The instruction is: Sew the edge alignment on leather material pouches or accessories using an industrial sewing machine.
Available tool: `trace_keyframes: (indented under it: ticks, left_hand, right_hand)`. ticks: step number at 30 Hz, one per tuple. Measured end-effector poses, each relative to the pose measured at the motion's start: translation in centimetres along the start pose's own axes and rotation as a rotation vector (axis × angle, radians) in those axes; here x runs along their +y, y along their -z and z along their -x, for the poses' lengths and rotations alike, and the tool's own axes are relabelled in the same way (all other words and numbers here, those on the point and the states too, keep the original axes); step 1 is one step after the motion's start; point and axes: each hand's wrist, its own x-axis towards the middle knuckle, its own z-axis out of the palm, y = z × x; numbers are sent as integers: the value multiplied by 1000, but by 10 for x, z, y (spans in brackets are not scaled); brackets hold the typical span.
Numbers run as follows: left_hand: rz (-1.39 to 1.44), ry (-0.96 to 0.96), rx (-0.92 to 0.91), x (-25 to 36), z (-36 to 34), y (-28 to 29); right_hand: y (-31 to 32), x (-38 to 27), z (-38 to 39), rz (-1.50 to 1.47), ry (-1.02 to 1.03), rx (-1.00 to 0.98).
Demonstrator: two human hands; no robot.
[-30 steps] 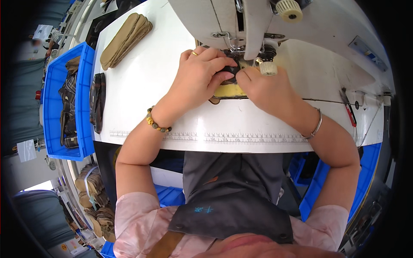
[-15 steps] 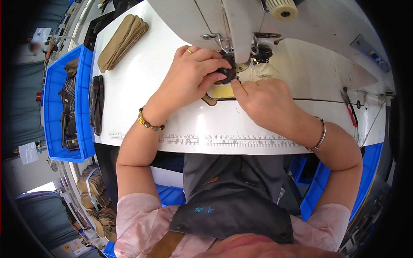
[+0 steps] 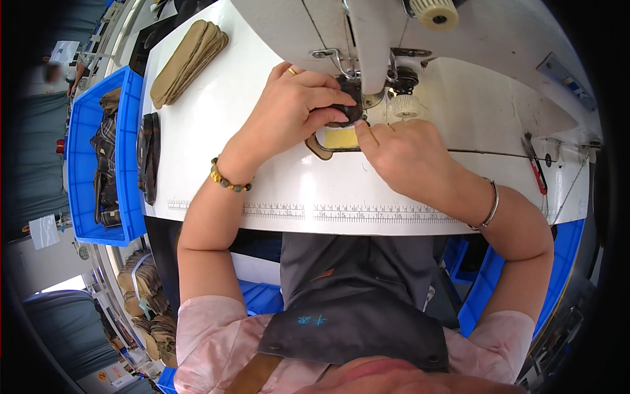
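Observation:
A dark shoe upper point(image 3: 346, 117) lies under the needle area of a white sewing machine point(image 3: 374, 39), and a tan sole-shaped piece point(image 3: 319, 147) sticks out below it. My left hand point(image 3: 295, 108) grips the upper from the left, thumb and fingers closed on its dark edge. On the other side, my right hand point(image 3: 407, 154) has its fingers curled, the index fingertip at the upper's near right edge; its thumb is hidden. Between the hands shows a yellow patch point(image 3: 342, 138) on the machine bed. The needle tip and the seam are hidden.
A stack of tan insoles point(image 3: 188, 64) lies at the far left of the white table point(image 3: 275, 190). Dark strap-like pieces point(image 3: 149, 157) rest by its left edge, beside a blue crate point(image 3: 79, 171) holding plaid pieces. Red-handled snips point(image 3: 538, 172) lie at right.
The view has shifted slightly. Both hands keep nearly the same place at the machine, and the dark upper with the tan piece has turned a little under my left fingers.

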Motion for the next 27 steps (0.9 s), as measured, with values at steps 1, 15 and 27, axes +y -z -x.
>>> trace_keyframes:
  ticks: [1,15,27]
  left_hand:
    - [12,2,-1,0,0,0]
    - [98,132,42,-15,-13,-5]
    - [380,315,-24,-15,-21,2]
  right_hand:
    - [0,0,0,2,1,1]
    - [-8,8,-8,23,-100,-3]
    - [-11,13,-7,24,-116,-29]
